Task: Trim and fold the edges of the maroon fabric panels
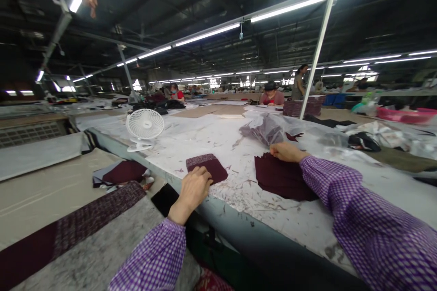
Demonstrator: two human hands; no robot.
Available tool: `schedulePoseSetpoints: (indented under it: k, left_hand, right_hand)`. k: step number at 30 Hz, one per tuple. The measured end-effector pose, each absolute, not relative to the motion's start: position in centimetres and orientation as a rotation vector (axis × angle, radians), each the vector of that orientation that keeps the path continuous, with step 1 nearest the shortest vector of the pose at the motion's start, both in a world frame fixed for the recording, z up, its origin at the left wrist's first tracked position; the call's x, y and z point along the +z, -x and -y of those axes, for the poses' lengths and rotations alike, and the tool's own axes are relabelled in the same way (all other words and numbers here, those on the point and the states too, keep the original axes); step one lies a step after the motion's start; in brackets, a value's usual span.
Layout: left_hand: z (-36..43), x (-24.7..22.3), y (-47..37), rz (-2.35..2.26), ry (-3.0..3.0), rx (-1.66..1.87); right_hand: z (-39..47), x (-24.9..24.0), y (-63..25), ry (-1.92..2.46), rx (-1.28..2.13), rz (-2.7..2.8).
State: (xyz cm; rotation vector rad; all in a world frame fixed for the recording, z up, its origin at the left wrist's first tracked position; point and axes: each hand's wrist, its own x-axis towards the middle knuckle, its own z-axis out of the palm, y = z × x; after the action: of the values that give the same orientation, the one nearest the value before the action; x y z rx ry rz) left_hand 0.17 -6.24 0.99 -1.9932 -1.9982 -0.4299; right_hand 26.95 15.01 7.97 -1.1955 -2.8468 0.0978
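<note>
My left hand (195,186) is at the table's near edge, its fingers curled onto the near side of a small maroon fabric piece (215,168) with a speckled band across its far end. Its fingertips are partly hidden from me. To the right, my right hand (286,151) pinches the far edge of a maroon fabric stack (282,177), whose edges are jagged. My right sleeve covers part of that stack. Just beyond this hand lies a clear plastic bag (264,129) with dark contents.
A white fan (145,125) stands at the table's left edge. Below left are a long maroon strip (68,227) and a heap of scraps (124,172). A thin pole (321,41) rises behind the bag. People (271,95) work farther back, near a pink basin (406,114) at right.
</note>
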Motion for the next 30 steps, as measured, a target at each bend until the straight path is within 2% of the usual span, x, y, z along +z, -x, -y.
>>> schedulePoseSetpoints:
  k: [4, 9, 12, 19, 21, 26, 30]
  left_hand:
    - [5.5, 1.1, -0.7, 1.974, 1.982, -0.293]
    - [5.0, 0.8, 0.1, 2.129, 1.897, -0.447]
    - [4.9, 0.9, 0.6, 2.183, 1.936, -0.525]
    - [4.3, 1.4, -0.4, 2.047, 2.014, -0.337]
    - [4.1, 1.3, -0.3, 2.135, 1.951, -0.495]
    - [3.7, 0.8, 1.5, 2.5, 1.781, -1.259]
    - [3.0, 0.1, 2.9, 2.576, 1.773, -1.476]
  right_hand:
    - [-15.8, 8.0, -27.3, 1.248, 0.074, 2.844]
    - [-16.3, 8.8, -27.0, 1.317, -0.054, 2.846]
    - [-14.9, 9.7, -25.9, 1.175, -0.118, 2.867]
    - [-10.0, 9.8, -22.1, 0.778, -0.186, 2.927]
    - [-9.2, 9.4, -21.4, 0.691, -0.148, 2.94]
    - [-7.9, 8.9, -20.2, 0.582, -0.028, 2.951]
    - [-7.5, 8.5, -19.4, 0.548, -0.004, 2.955]
